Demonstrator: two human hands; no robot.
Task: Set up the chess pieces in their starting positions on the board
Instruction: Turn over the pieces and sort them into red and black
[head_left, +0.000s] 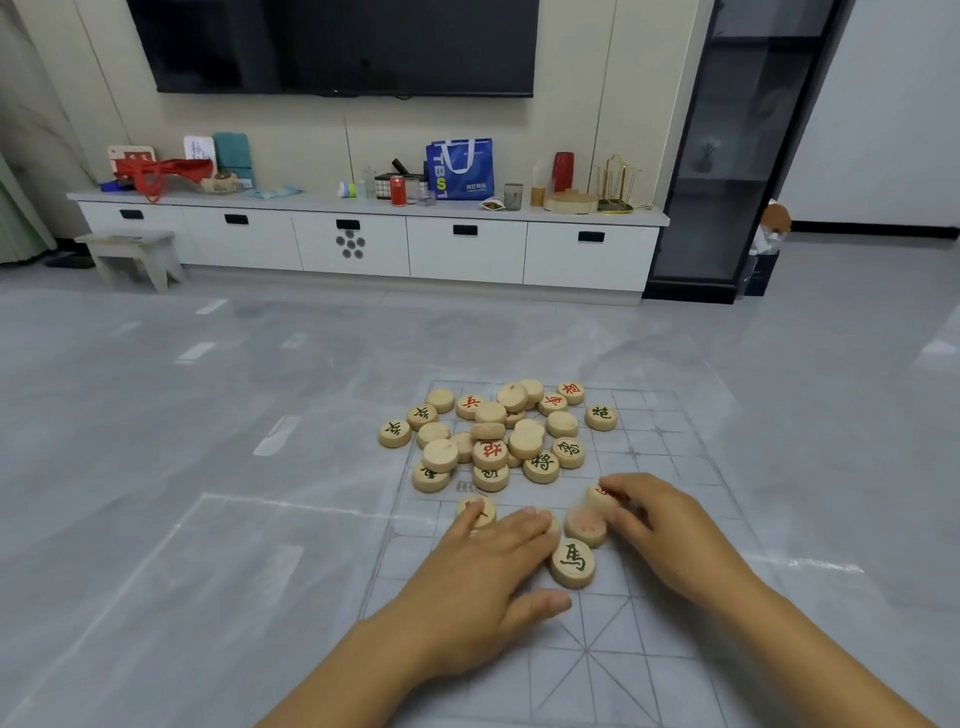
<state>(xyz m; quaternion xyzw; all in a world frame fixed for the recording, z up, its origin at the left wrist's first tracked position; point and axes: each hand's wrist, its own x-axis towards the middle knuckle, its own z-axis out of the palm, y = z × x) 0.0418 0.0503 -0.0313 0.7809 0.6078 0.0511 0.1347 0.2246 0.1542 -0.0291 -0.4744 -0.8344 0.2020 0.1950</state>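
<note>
Thin gridded board (649, 457) lies flat on the grey floor (208, 415). A heap of pieces (491, 452), round wooden discs, some stacked and some face down, covers the board's far-left part. One green-lettered disc (395, 434) sits just past the left edge on the floor. A lone disc (601, 417) stands apart to the right of the heap, near the far edge. The left hand (483, 566) is flat with fingers straight, its fingertips resting on a red-marked disc (480, 508) mid-board. The right hand (670, 530) has its fingers curled, pinching a red-lettered piece (600, 496), which is blurred. Between the hands are a blurred disc (586, 526) and, nearer the person, a horse piece (572, 562) lying face up. The hands are close but not touching. Beyond are a white cabinet (363, 244), a television (332, 47) and a blue bag (460, 169).
</note>
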